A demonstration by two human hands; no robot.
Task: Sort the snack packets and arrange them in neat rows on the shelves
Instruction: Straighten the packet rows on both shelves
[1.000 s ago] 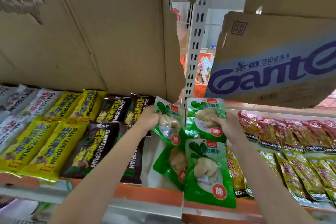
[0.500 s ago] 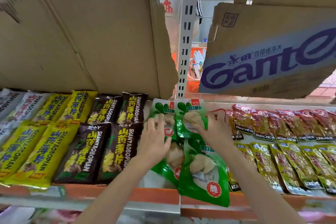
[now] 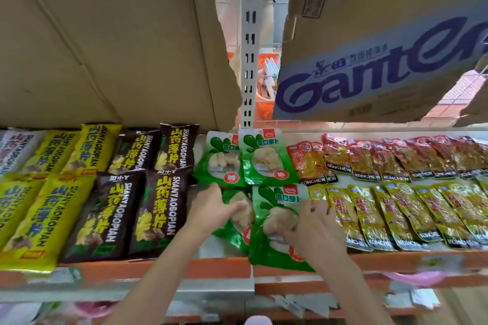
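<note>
Two green radish packets (image 3: 266, 158) lie side by side at the back of the shelf (image 3: 211, 269), by the white upright. In front of them lie two more green packets. My left hand (image 3: 214, 211) grips the front left green packet (image 3: 237, 221) with fingers curled over its top. My right hand (image 3: 309, 227) holds the front right green packet (image 3: 277, 200), which overhangs the orange shelf edge. Brown and yellow yam-chip bags (image 3: 155, 206) fill the shelf to the left.
Red and yellow Konchew packets (image 3: 396, 190) lie in rows on the right. Torn cardboard sheets (image 3: 118, 42) and a Ganten box (image 3: 383, 68) hang low over the shelf. A white slotted upright (image 3: 249, 60) stands behind, with an orange basket (image 3: 264, 108) beyond it.
Both hands laid the two back packets down, let go, and drew back toward me onto the two front green packets.
</note>
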